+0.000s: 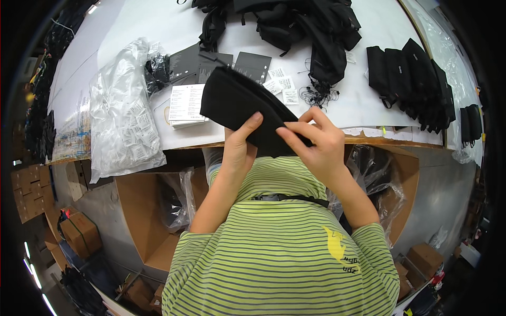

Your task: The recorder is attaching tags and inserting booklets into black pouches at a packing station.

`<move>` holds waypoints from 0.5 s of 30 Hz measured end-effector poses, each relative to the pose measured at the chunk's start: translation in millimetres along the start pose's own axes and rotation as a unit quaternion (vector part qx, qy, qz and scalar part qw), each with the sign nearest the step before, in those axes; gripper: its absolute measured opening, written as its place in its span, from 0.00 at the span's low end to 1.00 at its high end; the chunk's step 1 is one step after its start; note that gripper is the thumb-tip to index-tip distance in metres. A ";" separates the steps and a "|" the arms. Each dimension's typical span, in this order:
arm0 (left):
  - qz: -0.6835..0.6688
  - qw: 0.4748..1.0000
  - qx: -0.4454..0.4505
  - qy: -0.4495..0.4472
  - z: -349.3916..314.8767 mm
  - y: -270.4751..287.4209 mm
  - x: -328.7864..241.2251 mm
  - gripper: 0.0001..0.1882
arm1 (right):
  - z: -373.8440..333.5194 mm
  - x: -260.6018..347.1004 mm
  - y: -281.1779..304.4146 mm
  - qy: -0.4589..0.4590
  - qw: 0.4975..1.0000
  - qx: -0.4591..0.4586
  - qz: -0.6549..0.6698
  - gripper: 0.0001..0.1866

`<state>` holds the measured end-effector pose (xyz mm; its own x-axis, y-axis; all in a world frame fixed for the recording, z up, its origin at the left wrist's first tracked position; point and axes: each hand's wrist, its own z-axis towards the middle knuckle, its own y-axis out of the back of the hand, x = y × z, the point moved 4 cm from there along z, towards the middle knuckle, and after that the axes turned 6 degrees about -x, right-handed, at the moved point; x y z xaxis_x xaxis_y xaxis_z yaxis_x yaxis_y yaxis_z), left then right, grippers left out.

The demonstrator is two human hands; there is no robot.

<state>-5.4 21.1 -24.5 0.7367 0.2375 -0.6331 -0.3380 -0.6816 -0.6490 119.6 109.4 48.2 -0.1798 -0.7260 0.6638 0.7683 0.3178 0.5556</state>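
Up in front of my body, just over the table's near edge, I hold a black fabric pouch [237, 102] tilted, its upper left end raised. My left hand [241, 147] grips its lower side, thumb flat on the front and the other fingers mostly hidden behind. My right hand [316, 139] pinches the right edge near the lower corner between thumb and fingers. Along the upper edge the pouch's layers stand slightly apart. Behind it lie a stack of white printed cards [187, 105], dark grey cards [253, 66] and small white labels [284, 84].
A clear bag of labels [126, 116] hangs over the table's left edge. More black pouches [403, 79] lie in a row at right. Black fabric goods [295, 26] are heaped at the back, with black cords [319, 95] below. Cardboard boxes [139, 210] stand under the table.
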 end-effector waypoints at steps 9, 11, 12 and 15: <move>0.033 0.998 -0.032 -0.032 2.1 -6.5 -9.0 0.24 | -38.9 -48.2 -25.2 -0.349 0.842 0.005 0.411 0.10; 0.075 0.996 0.037 0.025 2.4 -5.6 -6.2 0.24 | -25.5 -45.6 -21.9 -0.316 0.856 0.012 0.409 0.09; 0.076 0.996 0.038 0.027 1.4 -7.5 -4.4 0.24 | -22.3 -44.5 -18.0 -0.318 0.856 0.010 0.408 0.09; 0.087 0.992 0.047 0.075 1.7 -7.2 3.5 0.26 | -14.3 -44.2 -13.3 -0.291 0.888 0.077 0.347 0.09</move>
<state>-1.4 28.0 -22.8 0.7385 0.0121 -0.6742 -0.5153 -0.6347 -0.5758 126.1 128.6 4.4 -0.0166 0.1025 0.9946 0.7335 0.6772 -0.0575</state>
